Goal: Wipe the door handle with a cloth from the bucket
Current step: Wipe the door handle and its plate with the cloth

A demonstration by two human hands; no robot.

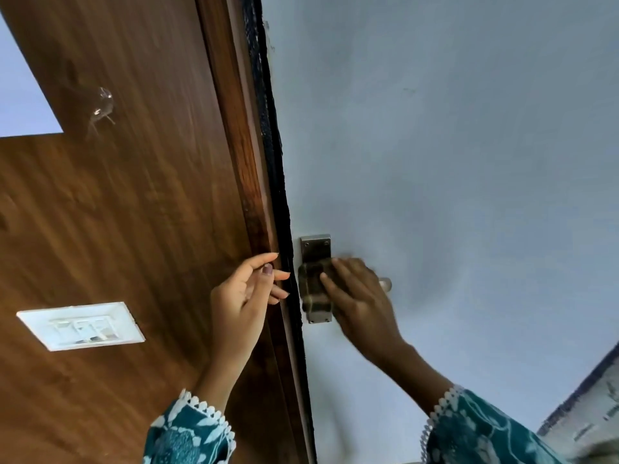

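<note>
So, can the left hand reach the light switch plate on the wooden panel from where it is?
Probably yes. The left hand is open and holds nothing, and bare wooden panel lies between it and the switch plate.

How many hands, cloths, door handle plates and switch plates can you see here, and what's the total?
hands: 2, the left hand open by the wooden frame, the right hand pressing the cloth
cloth: 1, dark, over the handle plate
door handle plate: 1, metal, partly covered
switch plate: 1, white
Total: 5
</note>
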